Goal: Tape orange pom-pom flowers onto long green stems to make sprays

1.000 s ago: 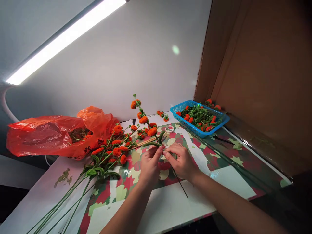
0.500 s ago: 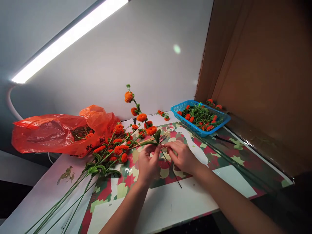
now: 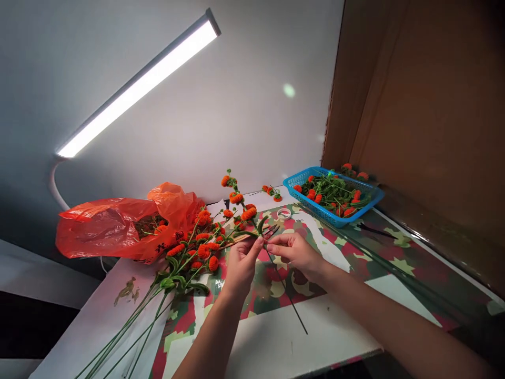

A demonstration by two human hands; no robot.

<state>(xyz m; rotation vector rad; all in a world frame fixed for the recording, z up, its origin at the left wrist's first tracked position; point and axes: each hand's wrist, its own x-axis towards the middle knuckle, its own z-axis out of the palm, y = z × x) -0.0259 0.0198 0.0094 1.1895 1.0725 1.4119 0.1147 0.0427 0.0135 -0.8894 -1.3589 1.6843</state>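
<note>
My left hand (image 3: 241, 267) pinches an artificial flower stem (image 3: 290, 296) just under its green leaves, thumb and fingers closed. Fuzzy orange blooms (image 3: 248, 212) run up the upper part of the spray, which tilts away to the left; the thin dark stem slants down toward me. Close beside it, my right hand (image 3: 298, 253) has its thumb and forefinger pinched at the stem below the leaves. Whether a thin strip is also between those fingertips is too small to tell. Several finished-looking orange sprays (image 3: 203, 250) lie left of my hands, long stems toward me.
An orange-red plastic bag (image 3: 106, 223) holding more stems lies at the left. At the back right is a blue basket (image 3: 335, 218) of flower pieces. A white tape roll (image 3: 284, 213), tools (image 3: 271, 230) and black tweezers-like tool (image 3: 374, 230) rest on the patterned mat. A lit lamp (image 3: 138, 87) hangs above.
The view has shifted, so the scene sits lower and further right. The spray's top has dipped and leans farther away. Both hands stay at the stem, right fingertips slightly lower along it.
</note>
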